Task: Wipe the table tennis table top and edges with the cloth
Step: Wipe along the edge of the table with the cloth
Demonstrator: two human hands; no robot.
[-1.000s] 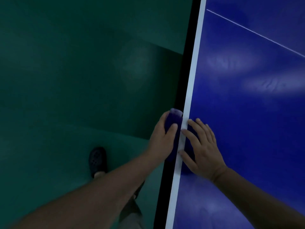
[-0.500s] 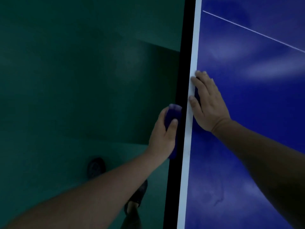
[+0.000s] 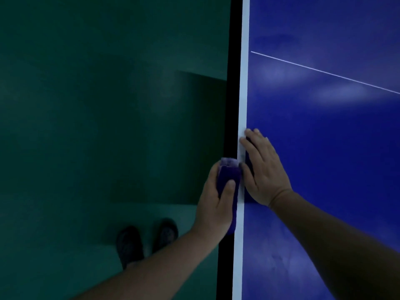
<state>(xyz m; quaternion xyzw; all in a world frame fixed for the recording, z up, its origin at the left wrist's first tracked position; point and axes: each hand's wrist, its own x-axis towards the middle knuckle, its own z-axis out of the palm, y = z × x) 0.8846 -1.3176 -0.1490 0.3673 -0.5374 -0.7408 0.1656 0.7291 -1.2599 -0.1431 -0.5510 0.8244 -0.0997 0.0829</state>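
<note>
Two dark shoes (image 3: 147,241) on the green floor (image 3: 86,126), then the left hand (image 3: 216,202) gripping a purple cloth (image 3: 229,176) against the tabletop's (image 3: 324,169) side edge. Right hand (image 3: 264,169) just beside it, lying flat with fingers straight over the white edge line (image 3: 243,83)

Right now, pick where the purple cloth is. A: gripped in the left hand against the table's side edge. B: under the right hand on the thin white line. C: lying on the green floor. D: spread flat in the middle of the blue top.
A: the left hand grips the purple cloth against the table's side edge, while the right hand lies flat on the blue top.
</note>
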